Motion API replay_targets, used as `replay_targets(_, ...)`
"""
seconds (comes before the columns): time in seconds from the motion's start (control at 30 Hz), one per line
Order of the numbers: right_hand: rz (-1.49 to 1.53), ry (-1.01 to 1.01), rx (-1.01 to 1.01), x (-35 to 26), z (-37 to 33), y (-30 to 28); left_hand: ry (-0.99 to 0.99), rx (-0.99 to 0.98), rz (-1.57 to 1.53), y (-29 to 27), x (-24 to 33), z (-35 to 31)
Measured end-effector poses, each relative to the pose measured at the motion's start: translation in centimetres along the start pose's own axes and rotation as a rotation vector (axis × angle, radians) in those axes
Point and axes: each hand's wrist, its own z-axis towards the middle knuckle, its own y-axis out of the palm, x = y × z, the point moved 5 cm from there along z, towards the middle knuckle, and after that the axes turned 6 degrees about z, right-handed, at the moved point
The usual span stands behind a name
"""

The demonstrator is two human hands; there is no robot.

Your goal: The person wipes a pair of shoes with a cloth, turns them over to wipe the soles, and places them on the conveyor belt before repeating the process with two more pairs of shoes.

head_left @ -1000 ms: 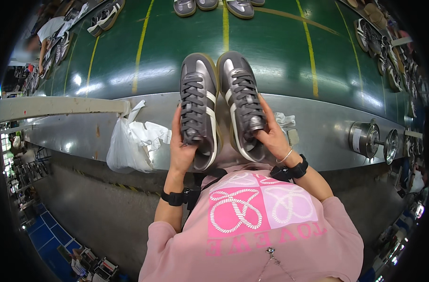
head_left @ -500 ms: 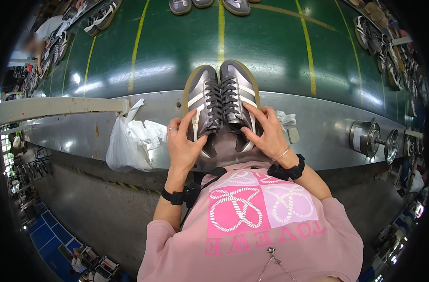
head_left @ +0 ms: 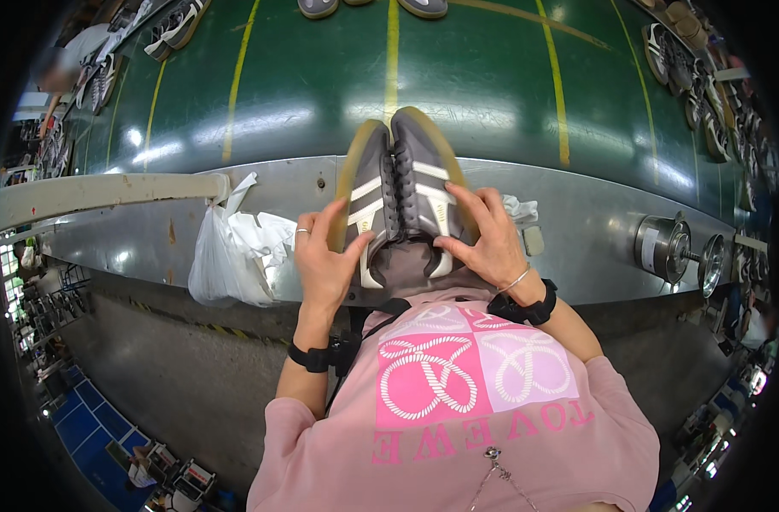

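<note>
Grey sneakers (head_left: 425,183) pinched, one each, by left hand (head_left: 324,266), right hand (head_left: 496,247); white bag (head_left: 219,269) left, steel canister (head_left: 661,250) right.

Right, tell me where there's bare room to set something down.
Bare: the green belt between the held shoes and the shoes at the top edge; the metal ledge between the small block and the metal pot. Crowded: around the left hand, right hand and plastic bag.

Side by side between left fingers (head_left: 328,218) and right fingers (head_left: 471,205), paired shoes (head_left: 411,194); farther left, bag (head_left: 217,266); rightward on tabletop (head_left: 594,224), canister (head_left: 662,249); ahead, more shoes (head_left: 422,6).
</note>
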Motion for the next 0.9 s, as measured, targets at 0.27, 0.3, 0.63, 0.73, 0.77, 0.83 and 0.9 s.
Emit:
replay_targets(0.27,0.12,0.029,-0.051,0.2,0.2,0.9,-0.047,0.011,0.023,0.3,-0.2,0.4)
replay_targets(0.3,0.12,0.029,-0.051,0.2,0.1,0.9,-0.032,0.032,-0.005,0.3,-0.4,0.3)
replay_targets(0.63,0.25,0.134,-0.053,1.3,-0.1,1.1,-0.083,0.008,-0.208,0.8,-2.3,0.5)
replay_targets(0.73,0.265,0.132,-0.039,1.4,0.0,1.1,-0.086,0.027,-0.236,1.0,-2.5,0.5)
replay_targets(0.77,0.27,0.127,-0.037,1.4,0.0,1.1,-0.083,0.033,-0.236,1.0,-2.5,0.5)
replay_targets(0.83,0.262,0.134,-0.025,1.5,0.1,1.0,-0.081,0.037,-0.236,0.9,-2.5,0.6)
replay_targets(0.9,0.254,0.14,-0.014,1.8,0.1,1.0,-0.083,0.027,-0.237,0.9,-2.6,0.6)
